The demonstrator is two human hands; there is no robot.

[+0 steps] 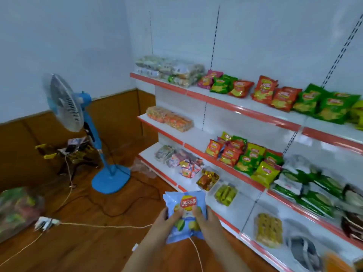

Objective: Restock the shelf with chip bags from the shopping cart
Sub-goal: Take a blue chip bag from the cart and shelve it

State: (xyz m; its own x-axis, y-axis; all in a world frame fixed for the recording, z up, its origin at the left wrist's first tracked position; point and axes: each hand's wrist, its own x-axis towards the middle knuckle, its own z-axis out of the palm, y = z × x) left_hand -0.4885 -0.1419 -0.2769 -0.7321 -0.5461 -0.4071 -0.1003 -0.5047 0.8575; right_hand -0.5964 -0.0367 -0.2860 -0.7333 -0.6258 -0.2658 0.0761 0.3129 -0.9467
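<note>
White shelf unit, three tiers in view, each with a flat white deck and a rounded red front lip; perforated uprights run up its white back panel. Open room: bare brown plank floor lies before the unit's lower lip, crossed by a pale cord running to a white power strip; free deck shows on the top tier's front strip and on the middle tier between the orange packets and the small chip bags. Stock: glossy, crinkled red and green chip bags on the top tier; clear tubs of wrapped sweets on the lowest tier. Away from the unit, toward the room corner: a blue pedestal fan with round wire guard and rounded flat base. Task item: one pale blue Lay's chip bag, puffed, glossy, lime picture on its face, held upright in the air just in front of the unit's lowest tier, not touching it. Left hand clasps the bag's left edge, thumb across the face; right hand clasps its right edge likewise; both forearms reach forward from the bottom of the view. A clear sack of mixed packets lies on the floor far from the unit.
</note>
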